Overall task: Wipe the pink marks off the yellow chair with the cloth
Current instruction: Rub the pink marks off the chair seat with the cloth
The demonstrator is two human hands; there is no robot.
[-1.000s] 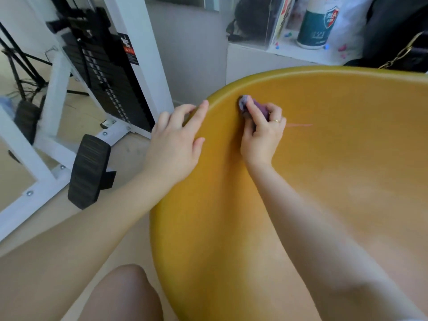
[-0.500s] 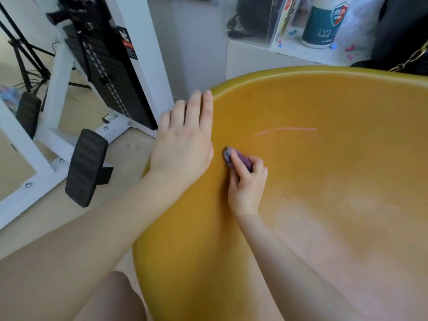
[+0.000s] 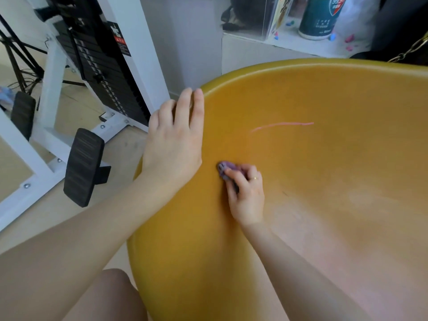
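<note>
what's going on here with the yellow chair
A person is cleaning the inside of a yellow chair. The right hand grips a small purple cloth and presses it against the chair's left inner wall. The left hand rests flat along the rim, fingers straight, steadying it. A long pink mark higher up on the shell is not yet wiped off.

Pale wood floor (image 3: 69, 107), white weight machine (image 3: 99, 72), grey wall (image 3: 192, 42), white shelf (image 3: 289, 45), daylight
</note>
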